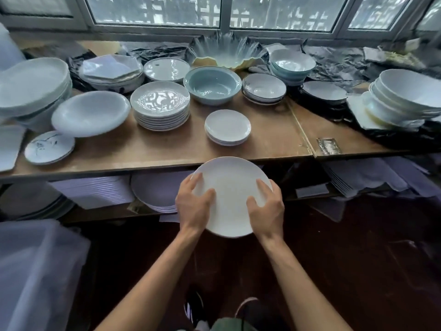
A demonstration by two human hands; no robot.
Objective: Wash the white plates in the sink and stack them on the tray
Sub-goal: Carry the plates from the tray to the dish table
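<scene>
I hold one round white plate (231,187) in front of the wooden table's edge, tilted toward me. My left hand (193,204) grips its left rim, thumb on the face and fingers curled over the edge. On the right rim my right hand (267,206) holds it the same way. A short stack of small white plates (228,126) sits on the table (167,149) just beyond. No sink or tray is in view.
The table is crowded with crockery: a tall stack of patterned plates (161,106), a pale blue bowl (212,84), a white oval dish (90,113), bowls at the right (405,96). More plates lie on the shelf below (155,194). A translucent plastic bin (35,271) stands at my left.
</scene>
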